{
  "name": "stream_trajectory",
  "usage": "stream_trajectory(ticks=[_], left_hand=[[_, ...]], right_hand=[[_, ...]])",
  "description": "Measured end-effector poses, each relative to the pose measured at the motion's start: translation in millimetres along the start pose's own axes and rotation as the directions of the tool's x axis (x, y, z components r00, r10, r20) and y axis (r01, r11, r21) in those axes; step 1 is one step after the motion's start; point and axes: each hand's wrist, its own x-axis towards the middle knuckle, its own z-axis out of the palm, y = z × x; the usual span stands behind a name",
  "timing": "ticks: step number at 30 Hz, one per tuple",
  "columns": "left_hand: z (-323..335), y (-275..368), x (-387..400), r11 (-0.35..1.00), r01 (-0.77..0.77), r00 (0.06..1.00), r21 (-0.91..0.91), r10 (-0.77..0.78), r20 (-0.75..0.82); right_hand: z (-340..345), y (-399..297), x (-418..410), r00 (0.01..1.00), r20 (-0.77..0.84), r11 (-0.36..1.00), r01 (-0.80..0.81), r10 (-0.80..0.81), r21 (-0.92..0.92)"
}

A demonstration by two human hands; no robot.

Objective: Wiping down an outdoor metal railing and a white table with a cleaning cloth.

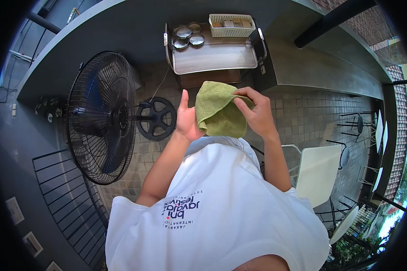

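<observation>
A green cloth, partly folded over, is held up in front of my white shirt. My right hand pinches its upper right edge between thumb and fingers. At the cloth's left side is my left hand, thumb up and palm turned towards it; its fingers are hidden behind the cloth. Beyond the hands stands a serving cart with a wood-look top tray. Several round metal tins rest at the tray's back left, and a white perforated plastic basket holding small boxes sits at its back right.
A large black fan stands close on my left, its round base on the tiled floor. To the right are a white table, black stools and further white tables. A grey counter runs along the back right; a black railing is at lower left.
</observation>
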Motion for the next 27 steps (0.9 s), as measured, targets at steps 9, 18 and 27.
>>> stream_trajectory(ticks=[9, 18, 27], left_hand=[[-1.8, 13.3, -5.8, 0.981, -0.177, 0.981, -0.078, 0.182, 0.071], [-4.8, 22.9, -3.7, 0.769, -0.006, 0.933, 0.64, 0.235, -0.273], [-9.2, -8.1, 17.1, 0.11, 0.044, 0.764, 0.993, 0.637, -0.104]], right_hand=[[-18.7, 42.2, -7.0, 0.907, -0.001, 0.872, -0.405, 0.421, 0.274], [6.7, 39.5, -23.6, 0.868, 0.164, 0.581, -0.442, 0.468, 0.683], [0.6, 48.0, -24.1, 0.845, 0.021, 0.551, -0.367, 0.534, 0.749]])
